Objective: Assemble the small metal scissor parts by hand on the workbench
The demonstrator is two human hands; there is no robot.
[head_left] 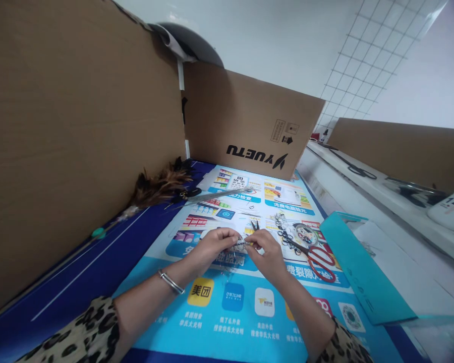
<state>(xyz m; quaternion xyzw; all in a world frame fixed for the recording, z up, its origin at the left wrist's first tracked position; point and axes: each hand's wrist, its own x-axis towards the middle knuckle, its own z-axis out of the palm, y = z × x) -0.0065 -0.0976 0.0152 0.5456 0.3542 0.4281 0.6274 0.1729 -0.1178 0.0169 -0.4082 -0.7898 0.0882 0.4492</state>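
Observation:
My left hand and my right hand meet over a printed blue and white poster that covers the table. Both pinch a small silvery metal piece between their fingertips; it is too small to name. A silver bracelet sits on my left wrist. Both sleeves carry a leopard print. Red-handled scissors lie just right of my right hand, beside a heap of small dark rings and metal bits.
Cardboard walls stand to the left and behind, the rear one marked YUETU. A feather duster lies along the left wall. A teal folder with white paper rests at right. Black scissors lie on the white ledge beyond.

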